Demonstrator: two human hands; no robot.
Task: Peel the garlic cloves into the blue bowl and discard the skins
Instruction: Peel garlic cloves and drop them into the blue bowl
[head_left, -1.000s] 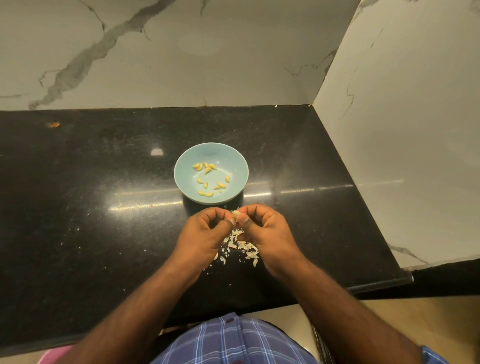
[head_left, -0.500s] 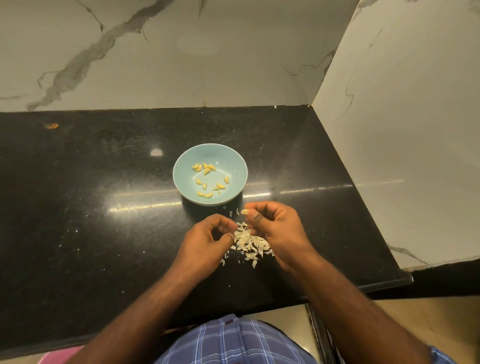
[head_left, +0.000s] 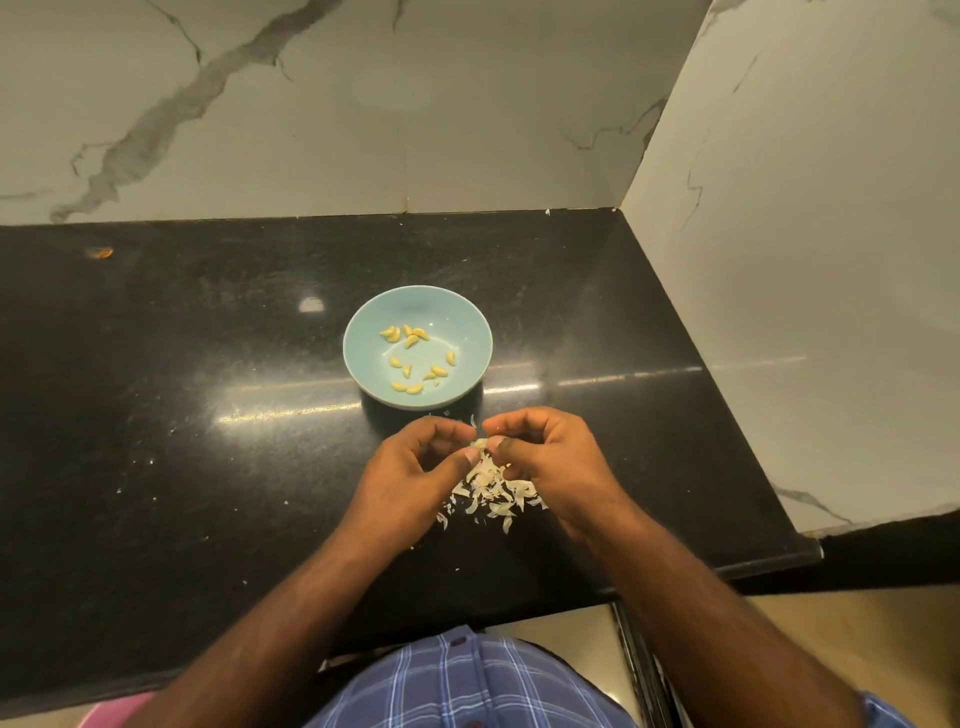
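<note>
Pinched between the fingertips of both hands — left hand (head_left: 415, 467), right hand (head_left: 550, 462) — a small pale garlic clove (head_left: 480, 443), held just above the counter (head_left: 208, 415) and just in front of the bowl. Long axis of the clove roughly left to right, though too small and too covered by fingers to tell which end is the tip. Both hands curled, thumbs and forefingers meeting at the clove, knuckles toward the camera.

Directly beneath and slightly nearer — a loose heap of thin, papery off-white garlic skins (head_left: 493, 493), curled flakes scattered on the glossy black speckled stone, with a few stray bits farther left.

Just beyond the hands, a round light-blue glazed ceramic bowl (head_left: 467, 322), upright, holding about a dozen peeled yellowish crescent-shaped cloves (head_left: 410, 340), lying loose and pointing in mixed directions across its floor.

Behind and to the right, white marble walls with grey veins (head_left: 363, 104).
</note>
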